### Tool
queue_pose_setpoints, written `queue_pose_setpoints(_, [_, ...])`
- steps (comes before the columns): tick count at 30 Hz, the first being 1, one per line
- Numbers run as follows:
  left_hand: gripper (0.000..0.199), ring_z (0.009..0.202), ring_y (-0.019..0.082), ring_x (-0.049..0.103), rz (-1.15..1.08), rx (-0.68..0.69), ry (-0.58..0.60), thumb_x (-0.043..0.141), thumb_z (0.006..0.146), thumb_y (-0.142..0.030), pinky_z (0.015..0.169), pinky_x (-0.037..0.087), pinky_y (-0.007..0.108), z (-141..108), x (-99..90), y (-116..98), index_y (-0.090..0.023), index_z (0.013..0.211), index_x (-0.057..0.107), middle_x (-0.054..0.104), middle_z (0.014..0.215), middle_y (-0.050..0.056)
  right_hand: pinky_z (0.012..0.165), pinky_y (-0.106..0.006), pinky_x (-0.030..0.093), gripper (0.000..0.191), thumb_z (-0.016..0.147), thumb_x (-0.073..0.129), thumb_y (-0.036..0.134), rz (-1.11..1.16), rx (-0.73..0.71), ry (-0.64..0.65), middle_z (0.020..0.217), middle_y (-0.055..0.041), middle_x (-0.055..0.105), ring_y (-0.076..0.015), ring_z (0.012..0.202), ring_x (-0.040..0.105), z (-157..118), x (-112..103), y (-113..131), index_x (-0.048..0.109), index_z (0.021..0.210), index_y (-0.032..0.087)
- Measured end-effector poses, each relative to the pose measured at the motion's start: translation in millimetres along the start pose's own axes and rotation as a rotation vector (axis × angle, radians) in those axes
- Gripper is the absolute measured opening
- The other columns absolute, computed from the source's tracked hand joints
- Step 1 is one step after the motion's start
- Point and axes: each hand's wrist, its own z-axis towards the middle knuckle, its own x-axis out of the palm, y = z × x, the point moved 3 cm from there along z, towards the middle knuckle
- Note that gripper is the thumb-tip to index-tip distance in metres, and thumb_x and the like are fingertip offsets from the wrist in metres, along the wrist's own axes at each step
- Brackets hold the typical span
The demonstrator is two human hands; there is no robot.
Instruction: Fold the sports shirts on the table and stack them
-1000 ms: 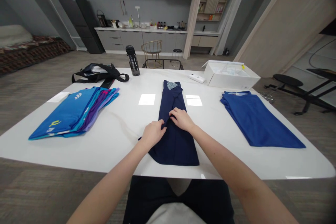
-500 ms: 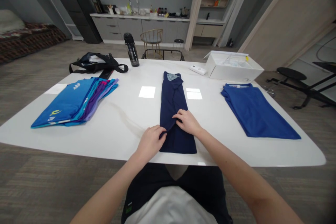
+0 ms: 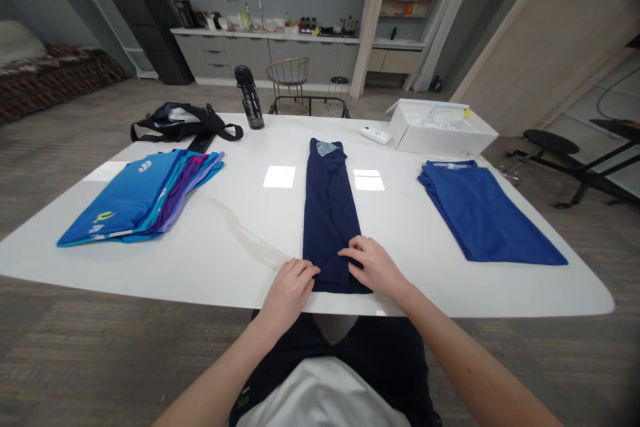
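Note:
A navy shirt (image 3: 327, 213), folded into a long narrow strip, lies on the white table in front of me. A grey patterned patch shows at its far end, and a sleeve runs down its length. My left hand (image 3: 293, 285) is at the strip's near left edge, its bent fingers closed on the cloth. On the near right side, my right hand (image 3: 374, 265) pinches the fabric with thumb and fingers. The fingertips of both hands are partly hidden against the dark cloth.
Folded blue and purple shirts (image 3: 145, 197) are stacked on the left of the table (image 3: 240, 233). A royal blue shirt (image 3: 487, 213) lies on the right. Farther back are a black bag (image 3: 185, 121), a bottle (image 3: 249, 99), a white device (image 3: 376, 135) and a white box (image 3: 440, 132).
Both hands have moved toward me along the navy shirt, bringing the sleeve's lower part down. The sleeve now lies straighter and flatter, reaching close to the near hem.

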Motion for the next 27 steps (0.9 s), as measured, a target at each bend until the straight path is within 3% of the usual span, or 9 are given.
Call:
queue_pose_setpoints(4, [0.028,0.098,0.021,0.060,-0.035,0.054,-0.039,0.049,0.097,-0.007,0.089,0.052,0.038,2,-7.7,-8,-0.020,0.116,0.065,0.066,0.105,0.007,0.081,-0.036,0.048,0.026,0.091,0.059,0.011,0.012,-0.053,0.034,0.099,-0.0066,0.061,-0.0203,0.089,0.057,-12,-1,17,0.071,0.111,0.024])
queue_pose_setpoints(11, [0.042,0.106,0.021,0.059,-0.062,0.123,0.183,0.042,0.095,0.000,0.096,0.053,0.038,-3,-15.0,-11,-0.021,0.126,0.061,0.064,0.114,0.008,0.084,-0.038,0.049,0.024,0.093,0.056,0.012,0.038,0.044,0.026,0.103,-0.0084,0.063,-0.0211,0.092,0.059,-28,-5,13,0.069,0.109,0.023])
queue_pose_setpoints(15, [0.050,0.109,0.025,0.058,0.071,0.064,0.210,0.042,0.090,0.002,0.095,0.053,0.044,-7,-14.3,-4,-0.022,0.132,0.057,0.064,0.119,0.009,0.083,-0.036,0.047,0.022,0.091,0.058,0.009,0.028,0.050,0.105,0.101,-0.0066,0.064,-0.0198,0.090,0.059,-31,0,11,0.070,0.104,0.022])
queue_pose_setpoints(22, [0.035,0.103,0.022,0.061,-0.010,0.060,0.283,0.047,0.088,0.002,0.093,0.053,0.038,-10,-18.5,-6,-0.020,0.108,0.066,0.066,0.106,0.006,0.085,-0.037,0.043,0.021,0.090,0.057,0.010,0.066,0.037,0.087,0.100,-0.0065,0.063,-0.0197,0.091,0.059,-25,-10,22,0.069,0.102,0.021])
queue_pose_setpoints(27, [0.033,0.094,0.020,0.064,-0.133,0.105,0.385,0.048,0.094,-0.005,0.089,0.053,0.036,-1,-26.2,-2,-0.023,0.113,0.069,0.073,0.099,0.004,0.086,-0.036,0.042,0.017,0.089,0.063,0.016,0.099,0.045,0.187,0.096,-0.0041,0.063,-0.0185,0.089,0.060,-27,-12,20,0.072,0.102,0.023])
